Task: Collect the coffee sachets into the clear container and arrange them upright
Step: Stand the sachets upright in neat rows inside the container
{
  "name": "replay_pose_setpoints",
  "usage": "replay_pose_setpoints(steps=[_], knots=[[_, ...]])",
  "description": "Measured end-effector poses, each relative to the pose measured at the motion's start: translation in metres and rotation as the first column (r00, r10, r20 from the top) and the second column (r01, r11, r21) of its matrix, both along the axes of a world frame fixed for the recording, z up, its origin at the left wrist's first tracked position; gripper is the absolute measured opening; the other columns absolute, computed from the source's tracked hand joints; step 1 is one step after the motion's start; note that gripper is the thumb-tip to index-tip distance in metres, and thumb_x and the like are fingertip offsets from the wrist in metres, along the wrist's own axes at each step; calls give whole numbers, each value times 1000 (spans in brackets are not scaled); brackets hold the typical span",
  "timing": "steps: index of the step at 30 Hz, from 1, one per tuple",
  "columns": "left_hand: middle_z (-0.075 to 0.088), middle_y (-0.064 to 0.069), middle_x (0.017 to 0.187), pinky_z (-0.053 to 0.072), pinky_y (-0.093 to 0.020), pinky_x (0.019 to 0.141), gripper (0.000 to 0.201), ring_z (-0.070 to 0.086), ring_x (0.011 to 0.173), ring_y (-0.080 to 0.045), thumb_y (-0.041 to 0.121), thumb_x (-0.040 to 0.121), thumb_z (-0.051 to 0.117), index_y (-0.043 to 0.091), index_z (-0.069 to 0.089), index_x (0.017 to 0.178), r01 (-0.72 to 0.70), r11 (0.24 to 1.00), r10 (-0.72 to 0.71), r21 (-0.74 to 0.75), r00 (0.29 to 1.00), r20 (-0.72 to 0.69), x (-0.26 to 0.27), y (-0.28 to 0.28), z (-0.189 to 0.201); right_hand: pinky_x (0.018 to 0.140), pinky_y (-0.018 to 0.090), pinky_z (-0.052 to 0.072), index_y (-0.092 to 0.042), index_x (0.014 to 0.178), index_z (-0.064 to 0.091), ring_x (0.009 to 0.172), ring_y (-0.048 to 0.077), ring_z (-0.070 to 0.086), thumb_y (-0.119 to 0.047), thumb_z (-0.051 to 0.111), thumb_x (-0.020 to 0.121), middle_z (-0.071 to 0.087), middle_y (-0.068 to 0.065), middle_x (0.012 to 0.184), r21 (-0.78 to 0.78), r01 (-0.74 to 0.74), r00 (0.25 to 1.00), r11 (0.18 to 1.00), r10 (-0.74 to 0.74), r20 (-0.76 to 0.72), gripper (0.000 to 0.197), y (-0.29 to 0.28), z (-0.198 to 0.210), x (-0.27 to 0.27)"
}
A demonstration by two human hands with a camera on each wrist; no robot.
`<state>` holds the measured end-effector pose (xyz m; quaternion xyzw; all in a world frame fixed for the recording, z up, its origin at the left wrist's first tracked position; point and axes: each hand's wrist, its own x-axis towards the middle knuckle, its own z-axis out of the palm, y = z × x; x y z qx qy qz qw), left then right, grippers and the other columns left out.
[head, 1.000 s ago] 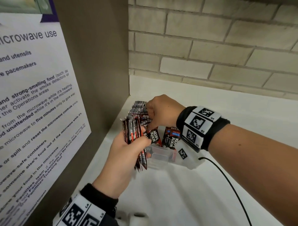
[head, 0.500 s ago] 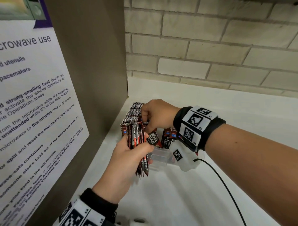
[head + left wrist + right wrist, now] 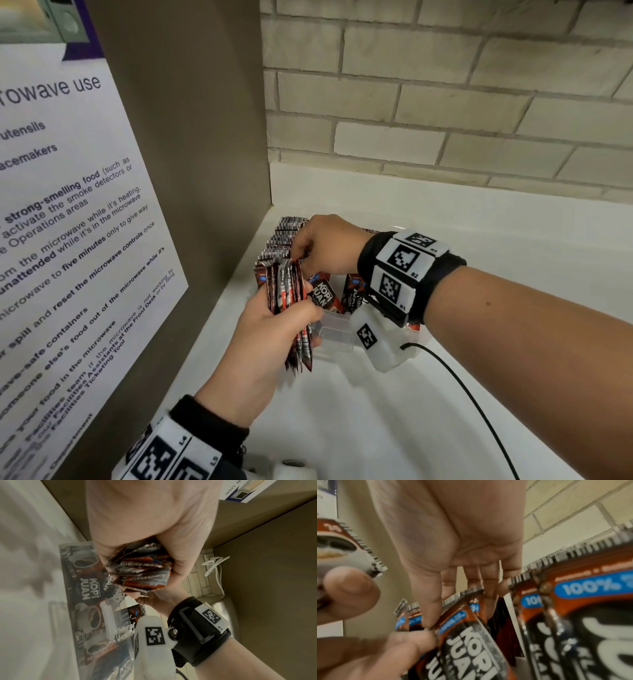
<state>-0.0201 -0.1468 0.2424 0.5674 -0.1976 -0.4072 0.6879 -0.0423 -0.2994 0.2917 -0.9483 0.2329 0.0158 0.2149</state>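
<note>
Left grip [image 3: 274,318] around sachets [image 3: 291,301], beside container [image 3: 337,330]

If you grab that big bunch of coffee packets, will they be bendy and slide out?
Probably bendy: the bunch is thin foil packets, edges fanned unevenly in the left hand. Likely slippery too, since the wrappers look glossy, so a loose grip could let some slide. Probably light, as one hand holds them all.

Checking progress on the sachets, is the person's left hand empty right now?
No, the left hand grips a bundle of sachets beside the container.
</note>
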Motion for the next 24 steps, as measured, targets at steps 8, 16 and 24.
replay_pose_setpoints(steps=[8, 16, 24], knots=[[65, -2, 78, 55, -23, 56, 22, 62, 62, -5, -7, 82, 61, 11, 66, 94, 10, 1000, -10, -5, 999, 38, -3, 4, 1, 76, 29, 50, -14, 90, 73, 81, 17, 59, -17, 77, 76, 65, -1, 85, -31, 53, 998, 998, -52, 28, 15, 0, 2, -1], [66, 5, 70, 49, -20, 51, 21, 61, 71, -16, -3, 83, 62, 15, 68, 91, 26, 999, -25, -19, 999, 46, -8, 5, 4, 77, 22, 41, -14, 98, 73, 88, 12, 57, -21, 77, 79, 59, -8, 89, 16, 87, 984, 996, -88, 157, 20, -9, 2, -19], [66, 6, 72, 50, -23, 50, 20, 63, 68, -14, -4, 83, 62, 15, 67, 88, -49, 997, 48, -55, 999, -18, -8, 8, 1, 76, 22, 40, -14, 109, 69, 91, 14, 56, -26, 75, 81, 66, 0, 109, -37, 66, 992, 997, -61, 111, 31, -1, -2, -21]])
